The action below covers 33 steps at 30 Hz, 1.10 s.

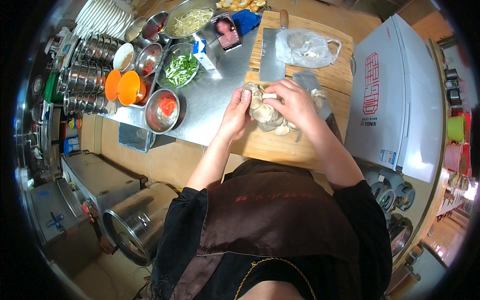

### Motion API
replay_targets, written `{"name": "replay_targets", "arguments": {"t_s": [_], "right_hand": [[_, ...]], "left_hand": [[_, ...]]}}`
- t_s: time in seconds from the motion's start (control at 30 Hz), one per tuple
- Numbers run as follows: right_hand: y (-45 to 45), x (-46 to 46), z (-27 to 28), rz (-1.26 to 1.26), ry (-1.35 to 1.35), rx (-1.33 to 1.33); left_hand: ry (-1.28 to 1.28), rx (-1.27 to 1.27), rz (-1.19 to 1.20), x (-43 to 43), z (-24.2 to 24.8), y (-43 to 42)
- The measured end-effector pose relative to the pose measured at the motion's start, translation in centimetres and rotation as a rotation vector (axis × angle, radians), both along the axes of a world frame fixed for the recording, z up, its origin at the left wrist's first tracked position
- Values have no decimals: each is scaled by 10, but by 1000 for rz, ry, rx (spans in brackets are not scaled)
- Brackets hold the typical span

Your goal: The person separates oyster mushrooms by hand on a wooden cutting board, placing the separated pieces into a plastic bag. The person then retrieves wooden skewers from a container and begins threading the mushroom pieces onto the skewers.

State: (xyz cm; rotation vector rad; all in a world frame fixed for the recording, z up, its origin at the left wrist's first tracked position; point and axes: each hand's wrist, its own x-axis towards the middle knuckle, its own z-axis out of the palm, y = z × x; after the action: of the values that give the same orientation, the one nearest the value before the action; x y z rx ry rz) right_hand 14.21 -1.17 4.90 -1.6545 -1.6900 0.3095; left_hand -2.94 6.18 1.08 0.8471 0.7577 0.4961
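Observation:
My left hand (237,114) holds a clump of oyster mushrooms (265,111) over the front of a wooden cutting board (285,150). The fingers of my right hand (294,99) pinch the stem side of the same clump from above. More mushroom pieces (318,96) lie to the right, beside my right wrist, partly on a clear plastic sheet or bag. Farther back, a cleaver (272,56) with a wooden handle lies flat on the board. A thin plastic bag (305,47) with pale bits inside rests beside its blade.
Left of the board, a steel table (204,101) carries a steel bowl with tomato (167,107), a bowl of cut scallions (180,69), orange bowls (129,88), bean sprouts (193,20), a carton (204,55) and a phone (226,33). A white refrigerator (390,97) stands right of the board.

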Motion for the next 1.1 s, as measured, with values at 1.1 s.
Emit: {"name": "replay_targets", "arguments": {"t_s": [1.1], "right_hand": [[-13, 28, -20, -245, 1150, -211]], "left_hand": [[-128, -57, 117, 5, -5, -6]]}}
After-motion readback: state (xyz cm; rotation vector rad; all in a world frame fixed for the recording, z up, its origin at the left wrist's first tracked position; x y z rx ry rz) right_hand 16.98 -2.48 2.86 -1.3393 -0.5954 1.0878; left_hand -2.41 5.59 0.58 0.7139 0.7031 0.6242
